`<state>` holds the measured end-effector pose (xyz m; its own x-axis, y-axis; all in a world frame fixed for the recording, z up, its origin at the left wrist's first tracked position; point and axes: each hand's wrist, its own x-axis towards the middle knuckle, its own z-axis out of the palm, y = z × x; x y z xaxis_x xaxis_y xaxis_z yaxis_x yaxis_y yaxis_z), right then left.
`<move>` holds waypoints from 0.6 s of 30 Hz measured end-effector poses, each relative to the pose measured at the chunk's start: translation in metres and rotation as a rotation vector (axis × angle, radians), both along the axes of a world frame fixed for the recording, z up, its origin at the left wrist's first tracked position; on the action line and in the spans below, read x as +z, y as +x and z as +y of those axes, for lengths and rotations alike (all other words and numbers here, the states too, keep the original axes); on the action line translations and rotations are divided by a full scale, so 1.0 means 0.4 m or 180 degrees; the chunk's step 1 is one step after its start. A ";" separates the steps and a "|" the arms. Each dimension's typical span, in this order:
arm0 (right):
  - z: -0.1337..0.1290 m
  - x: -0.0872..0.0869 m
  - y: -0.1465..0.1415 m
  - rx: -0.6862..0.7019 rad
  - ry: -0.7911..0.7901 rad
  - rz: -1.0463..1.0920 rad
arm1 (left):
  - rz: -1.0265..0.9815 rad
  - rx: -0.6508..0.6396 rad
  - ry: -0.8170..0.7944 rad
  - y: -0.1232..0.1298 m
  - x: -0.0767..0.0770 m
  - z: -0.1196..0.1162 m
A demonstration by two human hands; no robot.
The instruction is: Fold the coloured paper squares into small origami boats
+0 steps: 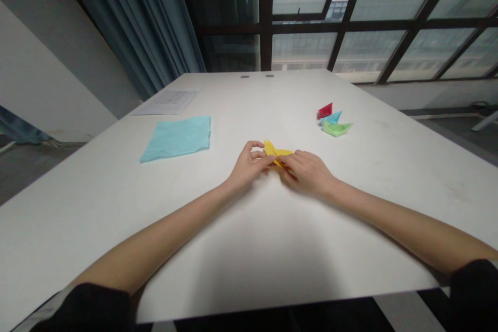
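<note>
A small piece of folded yellow paper is held between both hands, low over the middle of the white table. My left hand grips its left side, thumb across the front and fingers curled behind. My right hand pinches the right side with thumb and fingertips. The fingers cover much of the paper, so its full shape is hidden. To the right and farther back stand three folded paper pieces close together: red, blue and green.
A light blue cloth lies flat on the left part of the table. Behind it is a printed sheet. Two round grey discs show near the far edge. Beyond are a blue curtain and dark-framed windows.
</note>
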<state>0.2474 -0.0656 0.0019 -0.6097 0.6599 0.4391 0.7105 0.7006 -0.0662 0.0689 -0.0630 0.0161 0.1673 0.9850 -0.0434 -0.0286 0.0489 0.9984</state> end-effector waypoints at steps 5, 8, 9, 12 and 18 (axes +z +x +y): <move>0.023 0.016 0.019 -0.0341 -0.0655 0.1151 | 0.0459 0.0067 0.0928 -0.007 -0.004 0.002; 0.044 0.025 0.026 -0.0449 -0.1545 0.2305 | 0.1013 0.0388 0.1403 -0.021 -0.016 0.013; 0.049 0.026 0.026 -0.0439 -0.1888 0.2689 | 0.1174 0.0514 0.1477 -0.025 -0.022 0.019; 0.056 0.025 0.025 -0.0410 -0.2750 0.3480 | 0.1318 0.0786 0.1339 -0.036 -0.040 0.039; 0.065 0.001 0.034 -0.0585 -0.3419 0.3020 | 0.0986 0.0471 0.0423 -0.047 -0.063 0.068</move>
<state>0.2611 -0.0394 0.0024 -0.2473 0.9606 -0.1266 0.1734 -0.0847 -0.9812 0.0501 -0.0360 -0.0091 0.0214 0.9979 0.0604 0.2791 -0.0640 0.9581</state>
